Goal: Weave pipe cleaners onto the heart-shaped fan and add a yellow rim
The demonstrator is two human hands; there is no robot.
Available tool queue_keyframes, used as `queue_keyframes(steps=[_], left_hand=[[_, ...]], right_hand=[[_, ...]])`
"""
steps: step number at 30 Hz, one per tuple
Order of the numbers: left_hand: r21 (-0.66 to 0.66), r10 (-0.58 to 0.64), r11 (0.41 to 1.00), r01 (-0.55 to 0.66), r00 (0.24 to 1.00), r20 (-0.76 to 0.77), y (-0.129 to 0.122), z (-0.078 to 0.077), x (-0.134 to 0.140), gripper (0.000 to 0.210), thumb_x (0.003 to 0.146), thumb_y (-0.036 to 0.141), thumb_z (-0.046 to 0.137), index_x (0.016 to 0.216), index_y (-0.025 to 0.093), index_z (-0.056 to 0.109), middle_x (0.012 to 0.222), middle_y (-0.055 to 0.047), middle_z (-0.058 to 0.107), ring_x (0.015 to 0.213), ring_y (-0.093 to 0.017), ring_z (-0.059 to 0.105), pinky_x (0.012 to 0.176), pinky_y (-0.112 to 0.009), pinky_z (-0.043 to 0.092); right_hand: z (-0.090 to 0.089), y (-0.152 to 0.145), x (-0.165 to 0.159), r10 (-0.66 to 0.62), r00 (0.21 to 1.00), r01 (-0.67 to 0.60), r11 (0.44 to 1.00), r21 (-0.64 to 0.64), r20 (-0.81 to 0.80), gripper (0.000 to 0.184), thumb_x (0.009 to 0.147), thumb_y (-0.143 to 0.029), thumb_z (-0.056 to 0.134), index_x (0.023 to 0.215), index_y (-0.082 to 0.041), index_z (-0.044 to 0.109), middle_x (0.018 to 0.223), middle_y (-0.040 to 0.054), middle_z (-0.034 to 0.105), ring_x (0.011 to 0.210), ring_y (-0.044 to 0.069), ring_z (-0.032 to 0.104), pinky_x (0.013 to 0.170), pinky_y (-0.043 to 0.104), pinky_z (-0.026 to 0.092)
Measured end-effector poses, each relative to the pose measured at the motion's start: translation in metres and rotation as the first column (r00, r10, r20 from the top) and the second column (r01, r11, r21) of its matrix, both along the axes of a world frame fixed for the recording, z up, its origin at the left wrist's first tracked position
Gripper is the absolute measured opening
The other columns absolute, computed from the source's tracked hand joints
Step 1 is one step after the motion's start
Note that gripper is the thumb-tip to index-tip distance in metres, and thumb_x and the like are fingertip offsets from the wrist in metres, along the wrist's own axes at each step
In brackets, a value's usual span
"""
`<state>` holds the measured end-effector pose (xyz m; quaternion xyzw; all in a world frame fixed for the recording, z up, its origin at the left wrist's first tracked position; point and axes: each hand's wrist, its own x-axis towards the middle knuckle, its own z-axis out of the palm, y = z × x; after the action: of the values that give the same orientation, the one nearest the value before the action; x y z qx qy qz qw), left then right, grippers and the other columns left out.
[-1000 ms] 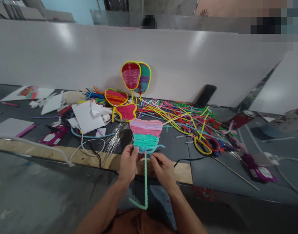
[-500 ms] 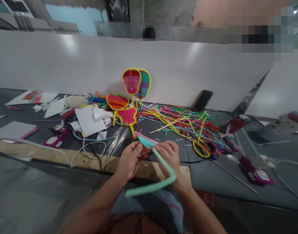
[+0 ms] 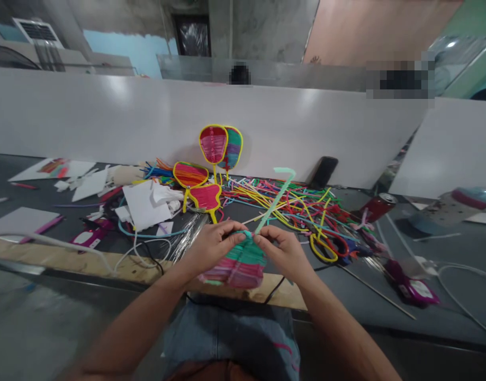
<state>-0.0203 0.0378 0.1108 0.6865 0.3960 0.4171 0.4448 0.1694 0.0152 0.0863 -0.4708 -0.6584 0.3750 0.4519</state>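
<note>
Between my hands, over the table's front edge, hangs a flat fan panel (image 3: 243, 267) of pipe cleaners in bands of green, pink and purple. My left hand (image 3: 211, 244) is closed, thumb and fingers pinching the panel's upper edge. Right beside it, my right hand (image 3: 285, 251) pinches the base of a mint-green pipe cleaner (image 3: 275, 202) where it meets that edge. The strip rises away from me and bends left near its tip. Beyond my hands lie a pink fan (image 3: 205, 197) and an orange-red fan (image 3: 191, 175), both yellow-rimmed.
Two more fans (image 3: 213, 145) lean on the white partition (image 3: 127, 116). Loose pipe cleaners (image 3: 282, 203) cover the table's middle. To the right are yellow-handled scissors (image 3: 323, 248), a phone (image 3: 324, 172), a red can (image 3: 378, 207) and a thin stick (image 3: 380, 293). White paper (image 3: 146, 203) and cables lie left.
The panel has turned from nearly edge-on to face-on, hanging below my fingers. The mint-green pipe cleaner has swung from pointing toward me to pointing away. The view has tilted up slightly.
</note>
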Motion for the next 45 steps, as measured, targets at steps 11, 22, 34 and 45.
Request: queue_keyframes(steps=[11,22,34,45], left_hand=[[-0.281,0.025,0.96,-0.004,0.997,0.071,-0.003,-0.025,0.006,0.019,0.068,0.032,0.069,0.081,0.019,0.074,0.064,-0.002,0.069,0.049,-0.014,0.056,0.044,-0.021,0.041],[-0.212,-0.057,0.977,0.025,0.987,-0.148,-0.011,-0.028,0.005,0.028,0.079,0.037,0.057,0.09,0.015,0.069,0.072,-0.001,0.067,0.06,-0.012,0.056,0.054,-0.02,0.042],[-0.148,-0.059,0.989,0.021,0.963,-0.261,-0.017,-0.027,0.005,0.021,0.082,0.031,0.054,0.089,0.016,0.068,0.073,0.001,0.067,0.062,-0.011,0.055,0.057,-0.019,0.041],[-0.043,-0.076,0.997,0.065,0.937,-0.34,-0.015,-0.032,0.004,0.02,0.084,0.03,0.052,0.088,0.019,0.068,0.075,0.003,0.068,0.064,-0.011,0.056,0.06,-0.019,0.04]], right_hand=[[-0.019,-0.012,0.02,-0.058,0.994,0.057,0.998,0.011,0.091,0.015,0.077,-0.03,0.063,0.087,-0.022,0.071,0.08,0.0032,0.07,0.07,0.017,0.062,0.066,0.028,0.048],[-0.029,-0.01,0.018,0.006,0.989,-0.023,0.993,-0.115,-0.146,0.017,0.08,-0.035,0.062,0.08,-0.018,0.065,0.079,0.004,0.067,0.072,0.015,0.059,0.066,0.026,0.046],[-0.034,-0.004,0.009,-0.017,0.821,-0.267,0.872,-0.411,-0.571,0.021,0.061,-0.027,0.075,0.057,-0.017,0.056,0.055,-0.0052,0.054,0.049,0.006,0.042,0.05,0.02,0.033],[-0.056,-0.003,0.006,-0.063,0.76,-0.347,0.801,-0.487,-0.646,0.02,0.062,-0.026,0.076,0.065,-0.018,0.058,0.055,-0.006,0.052,0.049,0.007,0.042,0.052,0.021,0.034]])
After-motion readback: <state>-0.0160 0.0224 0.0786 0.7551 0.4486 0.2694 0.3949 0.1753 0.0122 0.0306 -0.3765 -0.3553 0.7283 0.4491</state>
